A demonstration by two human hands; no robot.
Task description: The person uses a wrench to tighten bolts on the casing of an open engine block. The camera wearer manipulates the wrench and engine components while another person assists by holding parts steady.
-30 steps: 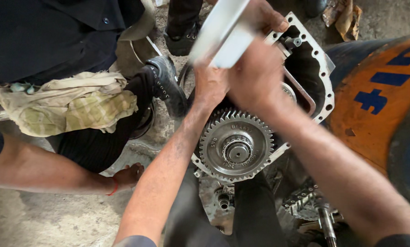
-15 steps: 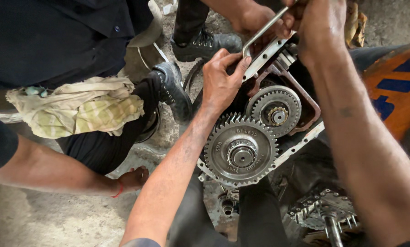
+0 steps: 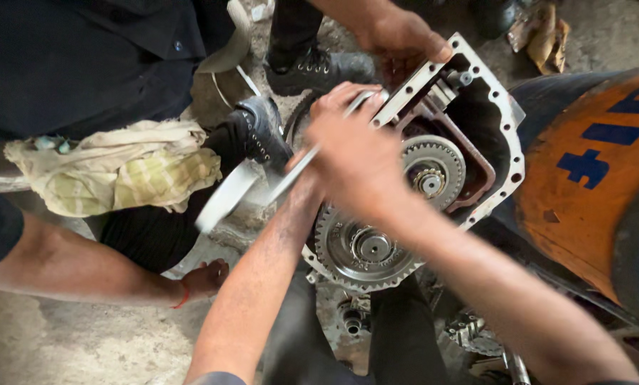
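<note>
An open gear housing [image 3: 501, 107] with a pale metal rim lies in the middle. Inside it sit a large toothed gear [image 3: 366, 249] and a smaller gear [image 3: 433, 171]. My right hand [image 3: 355, 157] is over the housing's left edge, shut on a long flat metal tool [image 3: 227, 196]. The tool is blurred and slants down to the left. My left forearm comes up from the bottom, and my left hand [image 3: 299, 171] is mostly hidden under my right hand, at the housing's left side. Its fingers are not visible.
A co-worker's hand [image 3: 398, 39] grips the housing's top rim. Another person's hand [image 3: 205, 278] rests on the concrete floor at the left. A crumpled cloth [image 3: 120, 171] lies on a dark lap, beside black boots [image 3: 262, 132]. An orange and blue body panel [image 3: 590, 178] fills the right.
My right hand has swung the tool down from the top right to the housing's left edge, so the tool now points down-left. It now covers my left hand.
</note>
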